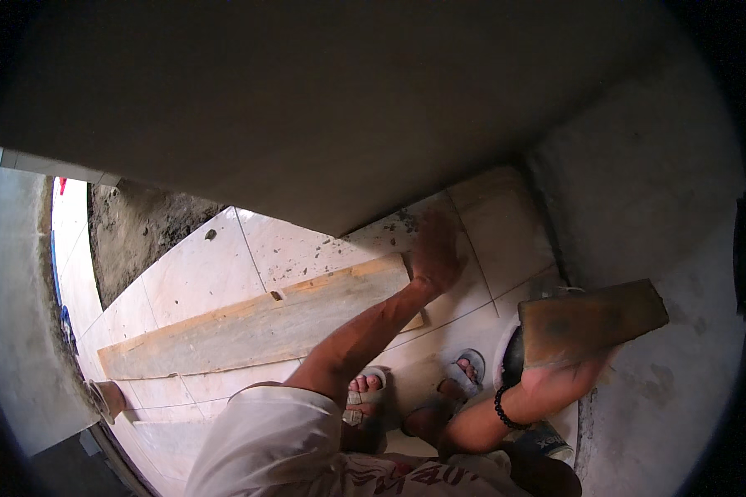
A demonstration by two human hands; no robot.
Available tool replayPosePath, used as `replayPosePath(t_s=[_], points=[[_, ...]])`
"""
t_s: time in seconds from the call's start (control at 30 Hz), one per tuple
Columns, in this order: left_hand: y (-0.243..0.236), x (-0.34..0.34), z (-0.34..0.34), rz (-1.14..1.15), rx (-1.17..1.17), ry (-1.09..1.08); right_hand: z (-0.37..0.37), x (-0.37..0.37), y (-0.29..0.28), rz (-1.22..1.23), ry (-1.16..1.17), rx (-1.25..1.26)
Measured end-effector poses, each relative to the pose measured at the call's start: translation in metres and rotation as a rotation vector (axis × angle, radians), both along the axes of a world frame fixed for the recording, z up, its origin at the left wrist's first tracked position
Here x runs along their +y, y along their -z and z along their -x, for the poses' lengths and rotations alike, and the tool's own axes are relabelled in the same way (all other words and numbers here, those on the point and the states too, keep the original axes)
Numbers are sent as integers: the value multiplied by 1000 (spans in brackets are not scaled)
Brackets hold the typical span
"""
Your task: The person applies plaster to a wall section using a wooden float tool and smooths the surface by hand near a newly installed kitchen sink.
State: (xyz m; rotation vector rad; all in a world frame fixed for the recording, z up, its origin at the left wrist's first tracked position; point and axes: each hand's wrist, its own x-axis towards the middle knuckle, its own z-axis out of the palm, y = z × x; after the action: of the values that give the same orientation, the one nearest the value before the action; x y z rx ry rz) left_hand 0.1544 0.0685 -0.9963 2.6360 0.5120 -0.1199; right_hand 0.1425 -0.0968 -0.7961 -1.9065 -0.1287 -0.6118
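Note:
My left arm reaches forward over a long wooden plank (pixel 249 327) that lies on the tiled floor. Beyond the plank's right end, my left hand (pixel 438 255) is close to the foot of the grey wall (pixel 307 124); it is dark and smeared, so its fingers cannot be made out. At the right, my right hand (pixel 565 378) is closed on a rectangular plastering float (pixel 593 325), its flat brown face turned up. The float hides its own handle and most of the fingers. A dark beaded bracelet circles the right wrist.
Pale floor tiles (pixel 199 269) carry scattered crumbs of mortar near the wall. A bucket (pixel 502 352) stands partly hidden behind the float. Another grey wall (pixel 646 240) rises at the right. Bare soil (pixel 141 232) shows at the far left. My sandalled feet (pixel 464 373) are below.

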Motion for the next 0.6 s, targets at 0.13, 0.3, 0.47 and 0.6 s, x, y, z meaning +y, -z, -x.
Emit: replayPosePath(t_s=[0.13, 0.3, 0.47, 0.6], points=[[-7, 5, 36, -35, -194, 252, 2, 8, 1, -231, -44, 6], [-65, 64, 112, -10, -147, 520, 5, 35, -9, -546, -61, 119], [-91, 147, 210, -125, 7, 583, 15, 38, -10, -404, -191, 208], [-129, 237, 255, -273, -6, 250, 20, 56, -7, -414, -238, 150]])
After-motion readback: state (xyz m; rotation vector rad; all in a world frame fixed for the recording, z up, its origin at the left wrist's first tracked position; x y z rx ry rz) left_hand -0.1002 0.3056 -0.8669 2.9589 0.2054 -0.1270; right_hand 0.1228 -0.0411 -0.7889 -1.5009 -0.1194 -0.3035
